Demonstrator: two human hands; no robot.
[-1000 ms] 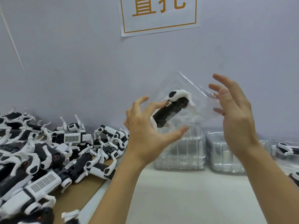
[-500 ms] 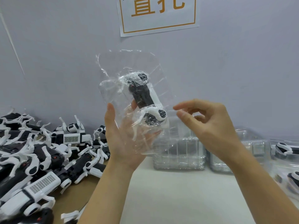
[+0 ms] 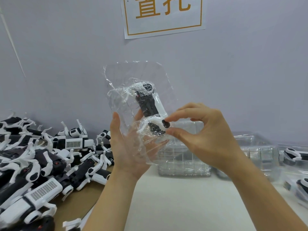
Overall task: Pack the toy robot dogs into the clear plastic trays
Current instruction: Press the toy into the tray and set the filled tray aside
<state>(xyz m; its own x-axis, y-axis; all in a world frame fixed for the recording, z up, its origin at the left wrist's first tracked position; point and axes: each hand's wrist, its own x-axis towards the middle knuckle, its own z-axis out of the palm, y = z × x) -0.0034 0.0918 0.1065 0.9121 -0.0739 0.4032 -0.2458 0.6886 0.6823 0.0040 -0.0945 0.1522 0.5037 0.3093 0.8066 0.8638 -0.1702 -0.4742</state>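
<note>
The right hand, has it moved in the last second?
Yes. The right hand came down and left, away from the wall sign, to pinch the toy dog.

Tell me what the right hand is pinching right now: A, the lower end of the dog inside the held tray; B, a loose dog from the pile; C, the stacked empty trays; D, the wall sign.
A: the right hand pinches the toy dog in the clear tray that the left hand supports.
</note>
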